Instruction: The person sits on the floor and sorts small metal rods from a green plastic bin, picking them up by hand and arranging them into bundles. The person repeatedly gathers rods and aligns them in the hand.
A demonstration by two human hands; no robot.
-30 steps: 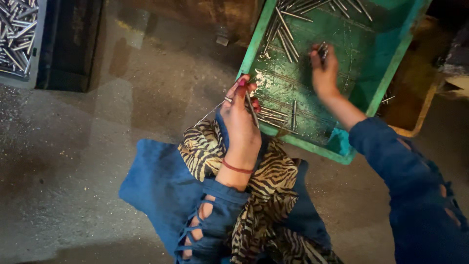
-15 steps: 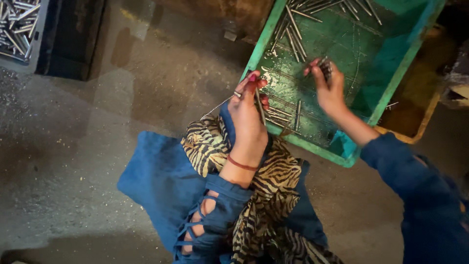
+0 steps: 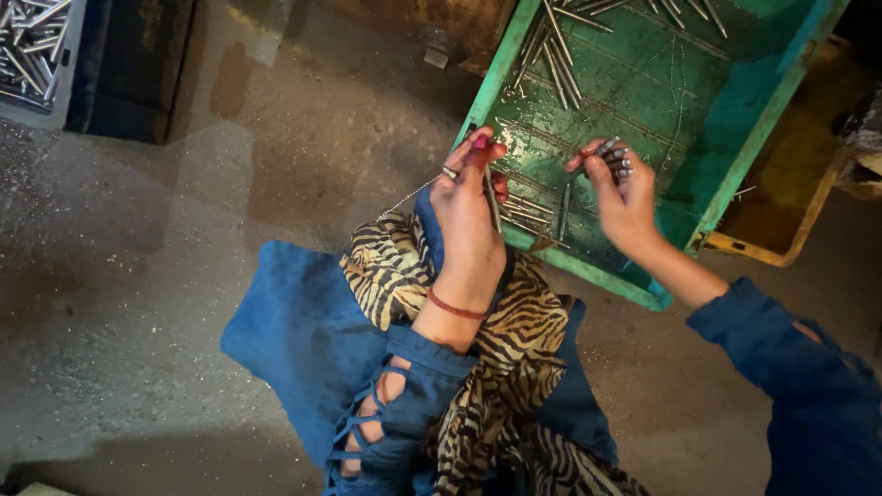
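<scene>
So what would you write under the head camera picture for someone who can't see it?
Seen from above, a person's right hand grips a bunch of thin metal rods over a green tray, while the left hand pinches one rod at the tray's edge. Blue and tiger-striped cloth covers the lap, above a concrete floor.

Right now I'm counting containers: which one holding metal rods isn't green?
The grey bin at top left; the other rod holder is the green tray under both hands.
</scene>
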